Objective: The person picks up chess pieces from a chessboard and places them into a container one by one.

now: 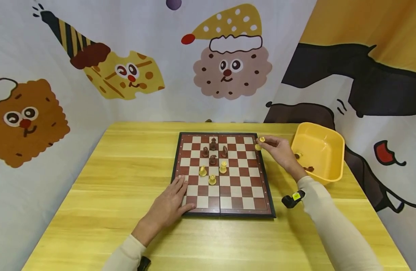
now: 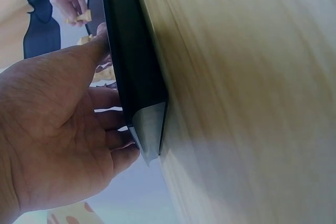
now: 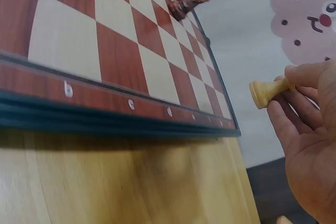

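In the head view, we see a right hand [image 1: 279, 150] pinching a pale chess piece [image 1: 258, 147] at the chessboard's [image 1: 241, 192] right edge, near a yellow bin [image 1: 326, 145]; a left hand [image 1: 168, 205] rests, fingers extended, on the near-left corner. In the left wrist view, we see its fingers at the dark edge. In the right wrist view, thumb and fingertips grip the piece, raised.

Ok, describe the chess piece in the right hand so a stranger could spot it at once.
Find the chessboard, then its far right corner. There the right hand pinches a pale yellow chess piece. Unlike the three yellow pieces standing on the board, it is held in the air.
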`<control>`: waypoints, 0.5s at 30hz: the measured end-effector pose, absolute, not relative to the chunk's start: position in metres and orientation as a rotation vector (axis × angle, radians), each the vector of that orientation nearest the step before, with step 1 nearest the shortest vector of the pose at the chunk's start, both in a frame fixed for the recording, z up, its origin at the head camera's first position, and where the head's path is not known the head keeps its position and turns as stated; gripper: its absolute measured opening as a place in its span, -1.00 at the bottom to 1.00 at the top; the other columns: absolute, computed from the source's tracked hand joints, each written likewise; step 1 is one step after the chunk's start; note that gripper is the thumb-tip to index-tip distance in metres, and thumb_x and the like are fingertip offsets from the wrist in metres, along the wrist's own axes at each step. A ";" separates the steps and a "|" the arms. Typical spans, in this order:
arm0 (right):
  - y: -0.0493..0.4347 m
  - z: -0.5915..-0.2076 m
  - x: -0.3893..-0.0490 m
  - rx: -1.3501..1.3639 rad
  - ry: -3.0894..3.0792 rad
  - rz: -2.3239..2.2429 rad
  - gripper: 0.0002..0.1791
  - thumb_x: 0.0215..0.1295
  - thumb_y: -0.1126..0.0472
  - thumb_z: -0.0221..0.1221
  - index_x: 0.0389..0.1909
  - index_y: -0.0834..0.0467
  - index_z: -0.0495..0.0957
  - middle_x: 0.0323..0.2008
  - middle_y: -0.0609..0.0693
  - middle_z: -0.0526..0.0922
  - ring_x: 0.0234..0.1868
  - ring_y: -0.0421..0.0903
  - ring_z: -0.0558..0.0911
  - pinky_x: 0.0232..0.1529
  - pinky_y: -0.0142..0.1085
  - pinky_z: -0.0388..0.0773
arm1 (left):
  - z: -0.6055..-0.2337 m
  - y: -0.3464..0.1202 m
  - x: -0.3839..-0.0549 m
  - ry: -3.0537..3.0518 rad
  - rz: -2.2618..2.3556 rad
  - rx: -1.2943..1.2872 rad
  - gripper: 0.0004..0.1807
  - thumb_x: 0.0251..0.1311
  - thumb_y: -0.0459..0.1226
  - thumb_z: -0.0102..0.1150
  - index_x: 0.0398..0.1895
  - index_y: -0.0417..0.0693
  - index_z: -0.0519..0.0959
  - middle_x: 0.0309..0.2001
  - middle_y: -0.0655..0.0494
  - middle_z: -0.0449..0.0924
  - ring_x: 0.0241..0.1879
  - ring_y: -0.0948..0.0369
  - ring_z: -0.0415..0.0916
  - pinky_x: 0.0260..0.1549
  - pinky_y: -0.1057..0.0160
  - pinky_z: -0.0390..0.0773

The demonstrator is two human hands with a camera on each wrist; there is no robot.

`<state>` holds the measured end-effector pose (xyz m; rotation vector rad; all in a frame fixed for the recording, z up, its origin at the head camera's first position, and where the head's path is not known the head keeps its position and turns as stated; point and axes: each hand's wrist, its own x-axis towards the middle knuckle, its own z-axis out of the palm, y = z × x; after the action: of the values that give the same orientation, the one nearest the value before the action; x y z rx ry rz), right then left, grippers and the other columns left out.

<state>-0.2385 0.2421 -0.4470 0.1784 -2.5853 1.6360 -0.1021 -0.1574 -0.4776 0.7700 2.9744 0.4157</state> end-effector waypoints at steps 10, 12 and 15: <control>0.268 -0.435 -0.229 0.215 -2.598 1.518 -0.63 0.46 0.16 0.26 0.10 0.36 0.66 0.01 0.24 0.71 -0.10 -0.26 0.65 -0.10 -0.55 0.56 | -0.476 -0.157 -0.105 2.973 0.387 0.766 -0.07 0.38 0.19 0.14 0.46 -0.42 0.27 0.51 -0.32 0.11 0.51 -0.17 0.04 0.43 -0.06 0.17; 0.273 -0.433 -0.227 0.213 -2.598 1.511 -0.63 0.47 0.16 0.26 0.11 0.36 0.65 0.01 0.24 0.71 -0.09 -0.29 0.65 -0.09 -0.56 0.55 | -0.476 -0.156 -0.106 2.975 0.380 0.766 -0.07 0.38 0.19 0.13 0.46 -0.42 0.27 0.51 -0.32 0.11 0.51 -0.16 0.04 0.43 -0.06 0.17; 0.280 -0.430 -0.226 0.202 -2.601 1.523 -0.61 0.47 0.15 0.25 0.14 0.36 0.64 0.04 0.24 0.70 -0.08 -0.34 0.64 -0.07 -0.57 0.56 | -0.475 -0.156 -0.107 2.970 0.370 0.763 -0.07 0.38 0.20 0.13 0.46 -0.42 0.27 0.51 -0.31 0.11 0.51 -0.16 0.04 0.43 -0.05 0.17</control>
<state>-0.2257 0.2798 -0.4303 0.2018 -2.6015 1.5227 -0.1072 -0.1555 -0.4748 0.7630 2.9699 0.3698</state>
